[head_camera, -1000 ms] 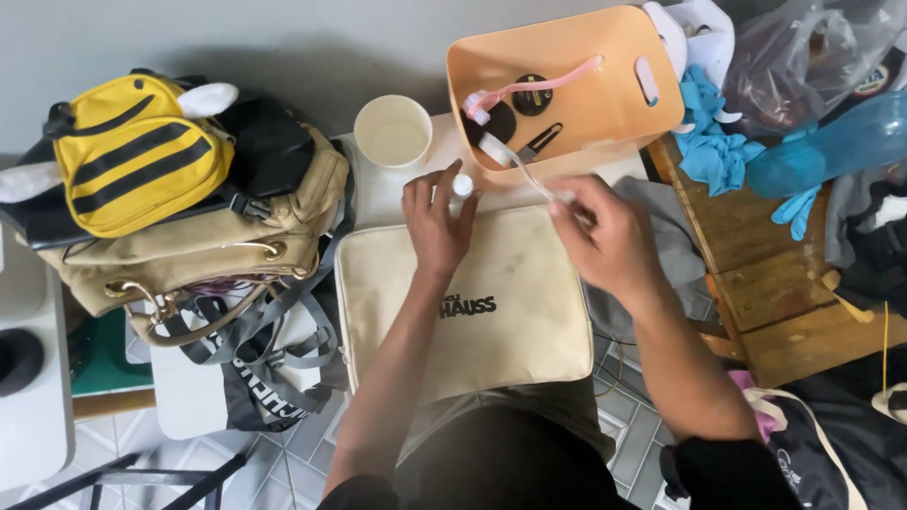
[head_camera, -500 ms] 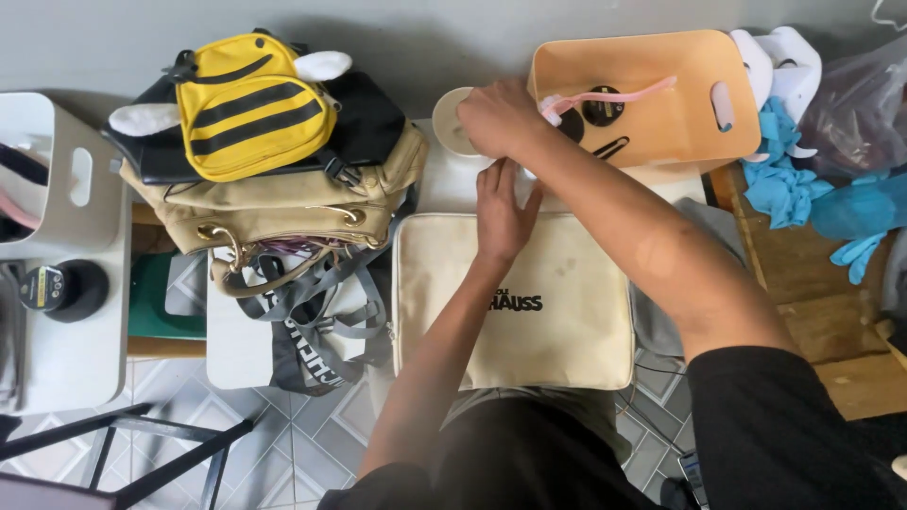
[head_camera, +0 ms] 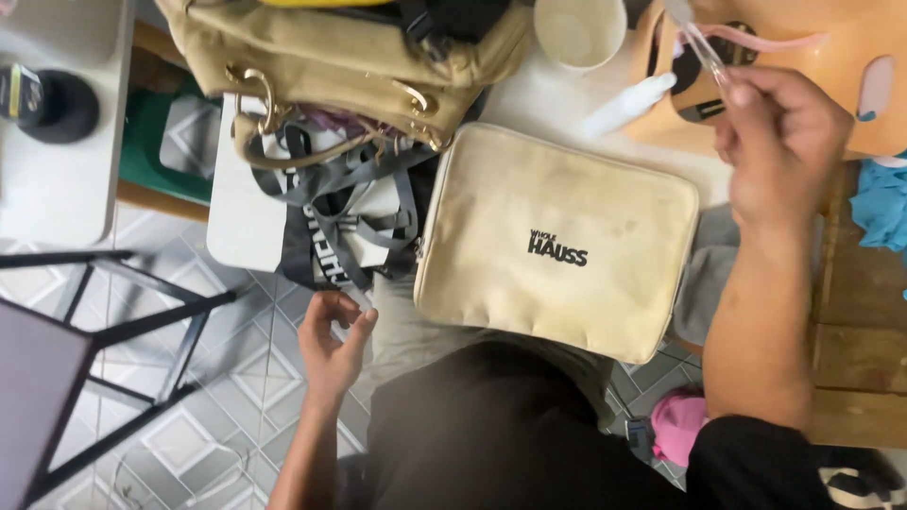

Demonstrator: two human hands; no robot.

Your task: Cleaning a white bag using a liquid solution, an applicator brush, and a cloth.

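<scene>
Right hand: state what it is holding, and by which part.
The right hand pinches a thin clear plastic tube-like tool at its lower end; the rest points up over the peach basket. Exact kind cannot be told.

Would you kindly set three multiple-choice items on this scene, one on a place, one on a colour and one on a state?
1. Where does the cream zip case lie?
A. on the floor tiles
B. across the person's lap, before the tan handbag
C. inside the orange basket

2. What colour is the round cup?
A. blue
B. black
C. white

3. What is the right hand doing?
A. pinching a thin clear tube over the orange basket
B. lying flat on the case
C. hanging empty over the floor

Answers:
1 B, the case spans the lap below the handbag.
2 C, its rim and inside show white.
3 A, the fingers close on the tube; the left hand pinches something small over the floor tiles.
</scene>
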